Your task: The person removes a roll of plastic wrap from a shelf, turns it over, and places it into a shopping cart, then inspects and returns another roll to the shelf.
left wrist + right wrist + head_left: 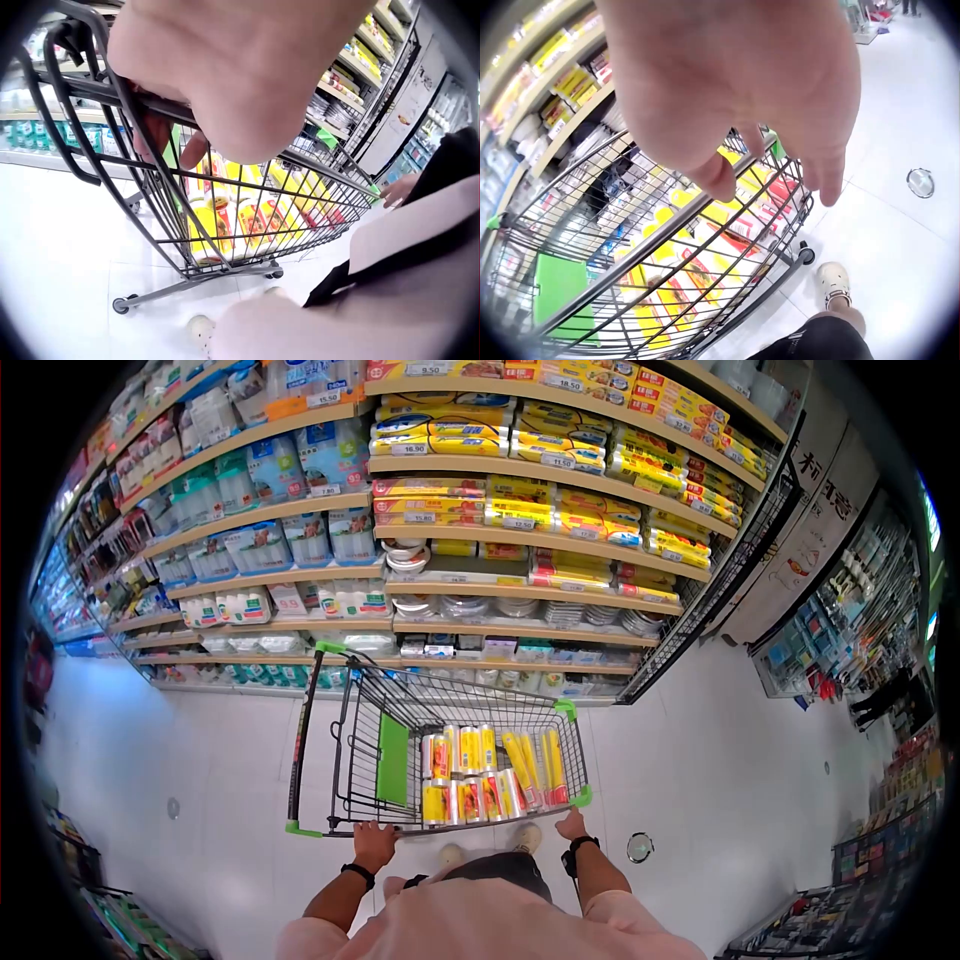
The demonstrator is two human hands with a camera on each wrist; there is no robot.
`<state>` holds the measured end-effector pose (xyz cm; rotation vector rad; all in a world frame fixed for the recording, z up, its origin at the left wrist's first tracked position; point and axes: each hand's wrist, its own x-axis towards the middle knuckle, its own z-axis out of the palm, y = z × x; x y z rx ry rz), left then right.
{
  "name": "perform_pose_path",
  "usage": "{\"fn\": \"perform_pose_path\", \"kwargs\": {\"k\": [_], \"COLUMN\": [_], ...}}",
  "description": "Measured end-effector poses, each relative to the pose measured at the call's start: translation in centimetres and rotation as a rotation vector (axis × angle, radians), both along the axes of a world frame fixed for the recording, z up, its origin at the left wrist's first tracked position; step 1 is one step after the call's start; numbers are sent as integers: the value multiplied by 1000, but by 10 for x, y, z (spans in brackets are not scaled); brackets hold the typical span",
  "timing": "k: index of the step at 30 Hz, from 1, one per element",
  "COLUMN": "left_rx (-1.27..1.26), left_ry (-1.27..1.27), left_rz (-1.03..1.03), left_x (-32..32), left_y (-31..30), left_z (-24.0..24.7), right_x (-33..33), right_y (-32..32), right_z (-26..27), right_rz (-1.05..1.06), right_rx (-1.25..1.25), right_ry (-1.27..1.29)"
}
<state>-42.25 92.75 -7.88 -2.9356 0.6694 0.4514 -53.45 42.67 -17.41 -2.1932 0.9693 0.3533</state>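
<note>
A black wire shopping cart with green corner pieces stands sideways before me. My left hand grips its near top rail, close to the handle end; in the left wrist view the fingers curl over the rail. At the front corner, my right hand is right by the rail, its fingers hanging loosely down rather than wrapped round the bar. Inside the cart lie several yellow-and-white plastic-wrapped rolls in two rows, with longer yellow rolls at the front end.
Beyond the cart rise store shelves with yellow boxes, packs and stacked bowls. A wire rack edge ends the shelf on the right, before a display of hanging goods. Pale tiled floor surrounds the cart, with a round floor marker.
</note>
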Motion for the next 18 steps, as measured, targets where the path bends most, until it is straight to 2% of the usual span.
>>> {"fn": "perform_pose_path", "kwargs": {"k": [3, 4, 7, 10, 11, 13, 14, 16, 18], "left_rx": [-4, 1, -22, -80, -76, -63, -55, -42, -24], "left_ry": [12, 9, -71, -110, -96, -70, -86, -119, -134], "left_rz": [8, 6, -17, -37, -31, -16, -18, -27, -32], "left_x": [-7, -10, -3, -17, -18, -18, -10, -8, 2], "left_y": [12, 18, 27, 42, 45, 50, 51, 59, 65], "left_z": [11, 11, -1, 6, 5, 11, 2, 0, -4], "right_x": [-12, -12, -13, -14, -14, -16, -4, -2, 10], "right_y": [-11, -15, -10, 10, 18, 14, 15, 23, 38], "right_z": [-1, -5, -12, 10, 6, -39, -43, -28, 10], "right_rz": [281, 308, 496, 539, 442, 460, 460, 466, 503], "right_rx": [-152, -74, -41, -20, -48, -72, -63, -31, -89], "right_ry": [-48, 52, 244, 434, 371, 204, 184, 157, 242]}}
